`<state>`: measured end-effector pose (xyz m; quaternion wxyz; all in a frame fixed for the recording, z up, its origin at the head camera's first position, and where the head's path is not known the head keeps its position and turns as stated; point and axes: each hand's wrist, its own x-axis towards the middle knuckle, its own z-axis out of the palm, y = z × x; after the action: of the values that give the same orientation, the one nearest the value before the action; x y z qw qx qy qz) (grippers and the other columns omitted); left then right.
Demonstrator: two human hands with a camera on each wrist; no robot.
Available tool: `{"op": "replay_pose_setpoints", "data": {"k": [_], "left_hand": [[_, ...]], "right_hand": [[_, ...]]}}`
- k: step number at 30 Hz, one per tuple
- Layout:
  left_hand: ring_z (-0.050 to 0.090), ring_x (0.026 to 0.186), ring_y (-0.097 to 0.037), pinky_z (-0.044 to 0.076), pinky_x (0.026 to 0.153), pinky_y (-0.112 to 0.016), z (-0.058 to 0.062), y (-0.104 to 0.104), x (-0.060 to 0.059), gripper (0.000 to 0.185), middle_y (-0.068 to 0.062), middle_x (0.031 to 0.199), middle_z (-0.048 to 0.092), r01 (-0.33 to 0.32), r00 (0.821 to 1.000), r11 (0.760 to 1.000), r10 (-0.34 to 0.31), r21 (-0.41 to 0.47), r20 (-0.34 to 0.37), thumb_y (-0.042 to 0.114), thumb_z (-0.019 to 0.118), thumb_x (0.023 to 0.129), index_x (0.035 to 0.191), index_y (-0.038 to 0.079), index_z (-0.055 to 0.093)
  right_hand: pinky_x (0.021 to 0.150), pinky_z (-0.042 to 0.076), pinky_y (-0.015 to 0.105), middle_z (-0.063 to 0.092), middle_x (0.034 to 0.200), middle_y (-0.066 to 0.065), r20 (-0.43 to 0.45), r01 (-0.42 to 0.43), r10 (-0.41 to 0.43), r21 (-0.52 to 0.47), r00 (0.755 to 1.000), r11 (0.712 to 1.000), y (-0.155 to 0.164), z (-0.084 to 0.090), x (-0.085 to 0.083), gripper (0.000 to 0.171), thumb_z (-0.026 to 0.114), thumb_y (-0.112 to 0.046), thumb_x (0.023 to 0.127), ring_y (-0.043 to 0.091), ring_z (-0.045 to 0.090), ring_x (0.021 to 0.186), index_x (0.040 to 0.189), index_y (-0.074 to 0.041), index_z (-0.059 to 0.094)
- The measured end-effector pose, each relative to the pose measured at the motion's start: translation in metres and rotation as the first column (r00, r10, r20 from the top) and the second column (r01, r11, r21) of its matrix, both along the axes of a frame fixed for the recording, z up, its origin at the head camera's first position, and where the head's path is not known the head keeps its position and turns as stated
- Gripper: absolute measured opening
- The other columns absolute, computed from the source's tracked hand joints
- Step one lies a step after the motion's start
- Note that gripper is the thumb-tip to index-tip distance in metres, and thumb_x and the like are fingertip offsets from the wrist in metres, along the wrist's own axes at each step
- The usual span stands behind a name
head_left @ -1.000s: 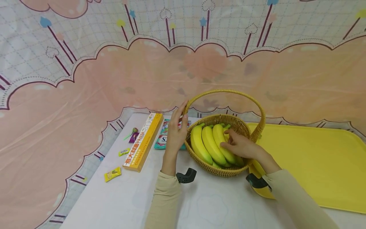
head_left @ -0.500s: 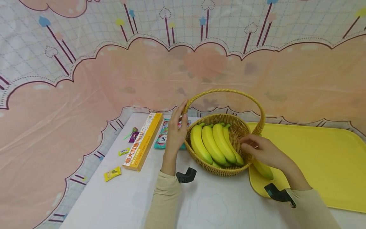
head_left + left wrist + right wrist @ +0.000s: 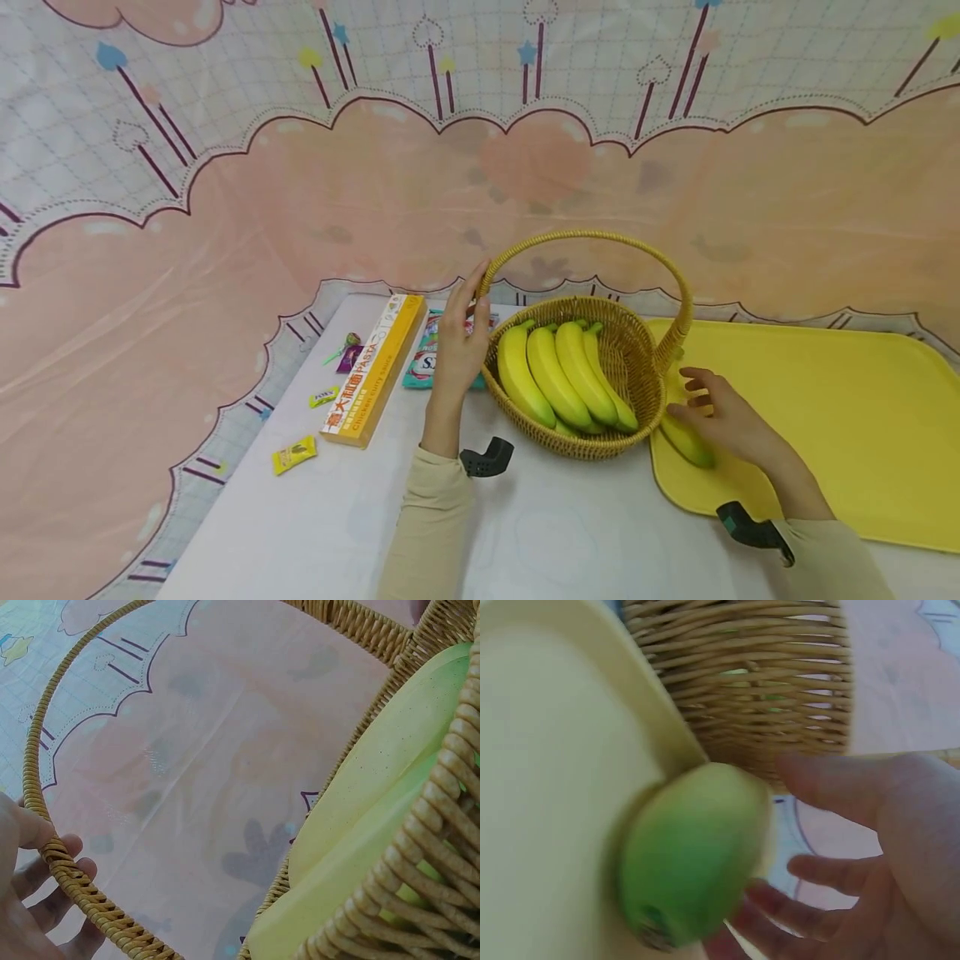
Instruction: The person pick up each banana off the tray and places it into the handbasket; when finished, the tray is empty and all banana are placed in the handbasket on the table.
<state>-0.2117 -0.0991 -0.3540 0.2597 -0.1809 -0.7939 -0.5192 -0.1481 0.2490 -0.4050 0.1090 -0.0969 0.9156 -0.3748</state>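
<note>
A wicker basket with a tall arched handle holds several yellow bananas. My left hand grips the left side of that handle; in the left wrist view the thumb and fingers lie on either side of it. Right of the basket, one more banana lies on the yellow tray, its green tip towards me. Beside this banana is my right hand, thumb and fingers spread around it. Whether the fingertips touch the banana is hard to tell.
An orange pasta box lies left of the basket, beside a teal snack bag partly behind my left hand. Small wrapped candies and a lollipop lie further left. A patterned cloth hangs behind the table.
My right hand has drawn back from the bananas in the basket and moved right, over the rim, to the banana on the tray. My left hand stays on the handle.
</note>
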Motion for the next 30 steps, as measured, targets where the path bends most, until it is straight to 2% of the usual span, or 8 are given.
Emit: {"op": "replay_pose_setpoints", "data": {"k": [3, 7, 11, 16, 21, 23, 25, 30], "left_hand": [[0.045, 0.129, -0.015, 0.046, 0.098, -0.047, -0.001, 0.001, 0.0, 0.043, 0.002, 0.145, 0.045, -0.001, 1.0, 1.0, 0.001, 0.005, 0.001, 0.016, 0.041, 0.102, 0.144, 0.022, 0.04], [0.045, 0.13, -0.015, 0.046, 0.098, -0.046, 0.0, 0.001, -0.001, 0.043, 0.003, 0.145, 0.045, -0.003, 1.0, 1.0, 0.003, 0.005, 0.001, 0.02, 0.04, 0.102, 0.144, 0.024, 0.04], [0.045, 0.129, -0.016, 0.047, 0.098, -0.045, 0.001, 0.0, -0.001, 0.043, 0.001, 0.145, 0.045, -0.005, 1.0, 1.0, 0.005, 0.005, 0.01, 0.018, 0.041, 0.102, 0.144, 0.023, 0.04], [0.046, 0.128, -0.022, 0.046, 0.098, -0.047, 0.004, 0.002, 0.002, 0.043, -0.006, 0.144, 0.046, 0.001, 1.0, 1.0, -0.002, 0.018, 0.028, 0.012, 0.042, 0.101, 0.144, 0.015, 0.041], [0.046, 0.128, -0.026, 0.046, 0.098, -0.048, 0.02, 0.006, 0.017, 0.042, -0.011, 0.144, 0.045, 0.005, 0.999, 1.0, -0.006, 0.019, 0.045, 0.01, 0.04, 0.101, 0.143, 0.006, 0.041], [0.046, 0.128, -0.026, 0.046, 0.098, -0.047, 0.026, 0.007, 0.022, 0.041, -0.012, 0.143, 0.046, 0.003, 0.999, 1.0, -0.004, 0.016, 0.049, 0.01, 0.04, 0.101, 0.142, 0.004, 0.041], [0.047, 0.128, -0.025, 0.046, 0.098, -0.046, 0.027, 0.007, 0.024, 0.041, -0.012, 0.143, 0.046, 0.001, 0.999, 1.0, -0.001, 0.016, 0.054, 0.01, 0.041, 0.101, 0.142, 0.004, 0.042], [0.047, 0.127, -0.027, 0.046, 0.098, -0.047, 0.029, 0.007, 0.025, 0.041, -0.013, 0.143, 0.046, 0.003, 0.998, 1.0, -0.004, 0.021, 0.056, 0.011, 0.041, 0.101, 0.142, 0.005, 0.042]], "right_hand": [[0.085, 0.048, 0.049, 0.043, 0.129, 0.029, 0.044, 0.002, -0.003, 0.019, 0.999, 1.0, -0.001, -0.007, -0.001, 0.08, 0.059, -0.039, 0.092, 0.041, 0.05, 0.111, 0.146, 0.003, 0.017], [0.081, 0.048, 0.042, 0.047, 0.125, 0.029, 0.054, 0.011, -0.012, 0.023, 0.998, 1.0, -0.002, -0.01, -0.002, 0.078, 0.059, -0.039, 0.092, 0.037, 0.053, 0.107, 0.145, 0.002, 0.019], [0.083, 0.048, 0.045, 0.047, 0.128, 0.031, 0.056, 0.027, -0.026, -0.009, 0.998, 1.0, -0.001, -0.011, 0.001, 0.074, 0.057, -0.036, 0.093, 0.04, 0.052, 0.11, 0.146, 0.002, 0.022], [0.088, 0.047, 0.048, 0.046, 0.13, 0.03, 0.026, 0.035, -0.034, -0.042, 0.999, 0.999, 0.0, -0.012, 0.011, 0.072, 0.057, -0.033, 0.094, 0.039, 0.052, 0.111, 0.146, 0.0, 0.022], [0.082, 0.049, 0.029, 0.047, 0.128, 0.029, -0.042, 0.044, -0.046, -0.051, 0.998, 0.998, 0.001, -0.011, 0.025, 0.069, 0.058, -0.028, 0.094, 0.036, 0.054, 0.107, 0.146, -0.001, 0.022], [0.078, 0.047, 0.021, 0.047, 0.127, 0.028, -0.063, 0.054, -0.058, -0.069, 0.996, 0.996, 0.001, -0.01, 0.031, 0.069, 0.058, -0.025, 0.094, 0.031, 0.054, 0.104, 0.147, -0.002, 0.021], [0.075, 0.045, 0.017, 0.046, 0.126, 0.026, -0.089, 0.063, -0.072, -0.094, 0.993, 0.994, 0.001, -0.008, 0.037, 0.069, 0.058, -0.023, 0.094, 0.019, 0.053, 0.102, 0.148, -0.004, 0.019], [0.073, 0.044, 0.014, 0.046, 0.122, 0.016, -0.211, 0.043, -0.079, -0.168, 0.974, 0.985, 0.0, -0.003, 0.054, 0.071, 0.059, -0.01, 0.092, -0.005, 0.048, 0.093, 0.149, -0.009, 0.017]]}}
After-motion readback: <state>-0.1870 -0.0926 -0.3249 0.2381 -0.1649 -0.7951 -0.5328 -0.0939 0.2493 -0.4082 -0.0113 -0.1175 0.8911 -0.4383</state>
